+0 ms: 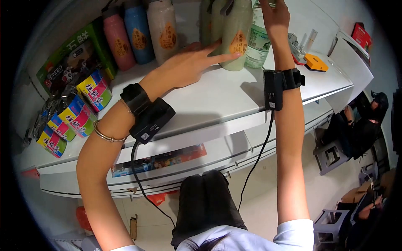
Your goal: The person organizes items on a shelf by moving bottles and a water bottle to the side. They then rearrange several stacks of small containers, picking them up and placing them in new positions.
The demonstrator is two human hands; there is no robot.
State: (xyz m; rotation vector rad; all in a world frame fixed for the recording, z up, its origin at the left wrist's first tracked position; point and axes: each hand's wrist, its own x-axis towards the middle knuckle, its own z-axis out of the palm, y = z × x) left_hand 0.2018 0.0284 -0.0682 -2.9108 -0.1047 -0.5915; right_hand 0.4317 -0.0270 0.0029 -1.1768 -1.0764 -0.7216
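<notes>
A pale green bottle (243,23) with an orange teardrop label bearing dark characters stands upright at the left hand (186,67), one digit laid across its lower front; its top runs past the upper edge of view. Just to its right, below the right hand (275,16), stands a clear, see-through bottle (257,41) with a green-and-white label, its upper end partly hidden by the fingers.

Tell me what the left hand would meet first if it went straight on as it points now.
The front green bottle, which the left hand seems to touch; the clear bottle stands beyond it, though depth is unclear.
</notes>
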